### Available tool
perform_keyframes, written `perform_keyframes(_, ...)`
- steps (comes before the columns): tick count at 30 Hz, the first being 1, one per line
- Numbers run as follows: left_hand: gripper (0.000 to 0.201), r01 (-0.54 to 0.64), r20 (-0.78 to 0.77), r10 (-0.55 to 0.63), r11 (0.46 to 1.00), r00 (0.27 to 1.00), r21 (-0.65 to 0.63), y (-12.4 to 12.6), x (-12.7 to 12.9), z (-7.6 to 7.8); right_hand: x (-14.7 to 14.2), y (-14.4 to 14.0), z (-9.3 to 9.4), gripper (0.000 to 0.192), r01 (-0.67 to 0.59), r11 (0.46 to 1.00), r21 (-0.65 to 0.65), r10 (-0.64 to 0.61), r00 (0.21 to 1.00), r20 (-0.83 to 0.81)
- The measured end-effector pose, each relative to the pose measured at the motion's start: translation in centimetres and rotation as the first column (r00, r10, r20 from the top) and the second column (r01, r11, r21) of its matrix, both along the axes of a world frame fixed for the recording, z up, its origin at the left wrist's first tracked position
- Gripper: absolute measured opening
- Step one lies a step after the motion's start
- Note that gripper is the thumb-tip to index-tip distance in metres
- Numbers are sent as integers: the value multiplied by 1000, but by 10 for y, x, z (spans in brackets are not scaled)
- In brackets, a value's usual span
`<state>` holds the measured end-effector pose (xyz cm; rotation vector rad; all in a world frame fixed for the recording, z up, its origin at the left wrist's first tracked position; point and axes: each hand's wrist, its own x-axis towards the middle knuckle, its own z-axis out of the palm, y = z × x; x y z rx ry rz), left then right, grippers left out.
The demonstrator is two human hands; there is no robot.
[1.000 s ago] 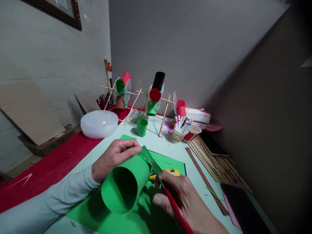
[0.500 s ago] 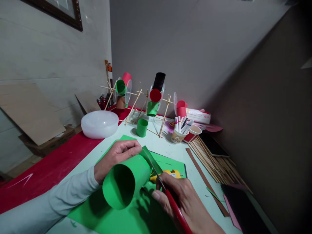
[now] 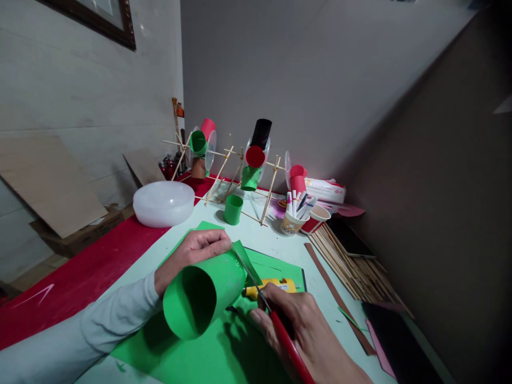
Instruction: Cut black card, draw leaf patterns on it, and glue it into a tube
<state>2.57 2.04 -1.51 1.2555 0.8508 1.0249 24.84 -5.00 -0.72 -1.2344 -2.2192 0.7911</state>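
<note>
My left hand (image 3: 200, 249) holds a green paper tube (image 3: 222, 280) from above, its thumb and fingers at the far end. The tube's wide opening faces me. In my right hand (image 3: 302, 325) are red-handled scissors (image 3: 286, 341), gripped by the handle. Their blade lies along the tube's far end, beside a green flap (image 3: 248, 261) that sticks out there. How far the blades are apart is hidden. Beneath the tube lies green sheet material (image 3: 180, 362). A yellow object with a white label (image 3: 276, 285), partly hidden, rests behind my right hand.
A small green tube (image 3: 233, 209) stands farther back. Behind it are stick frames (image 3: 270, 192) carrying coloured tubes. A white round container (image 3: 164, 204) is at left. At right are a cup of markers (image 3: 294, 223), wooden sticks (image 3: 340, 261), a brown strip (image 3: 336, 293) and black sheets (image 3: 400, 341).
The green tube has shifted slightly left, and its flap has moved a little left and down. My left hand moved slightly with it; the scissors stay almost in place.
</note>
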Motion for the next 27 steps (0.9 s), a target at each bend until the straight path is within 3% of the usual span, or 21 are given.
perform_keyframes(4, 36, -56, 58, 61, 995, 996, -82, -1, 3, -3, -1, 4, -1, 32, 6, 1000, -3, -6, 999, -38)
perform_keyframes(8, 33, -137, 110, 151, 982, 982, -132, -7, 8, 1, 1, 11, -4, 32, 96, 995, -23, -98, 989, -107)
perform_keyframes(12, 37, -88, 202, 138, 968, 970, -237, -14, 12, 1, 3, 14, -6, 36, 163, 985, -48, -169, 974, -152)
perform_keyframes(14, 34, -55, 218, 119, 959, 969, -278, -13, 12, -3, 2, 13, -6, 36, 167, 985, -47, -173, 971, -167)
perform_keyframes(19, 44, -119, 258, 209, 939, 943, -323, -9, 10, -22, 0, 11, -5, 35, 181, 983, -29, -183, 967, -176)
perform_keyframes(23, 49, -172, 265, 243, 948, 933, -266, -10, 6, -30, -1, 10, -2, 36, 162, 986, -31, -165, 971, -175)
perform_keyframes(27, 58, -243, 225, 253, 967, 941, -72, -12, 1, -23, 0, 12, -3, 38, 147, 989, -23, -149, 974, -172)
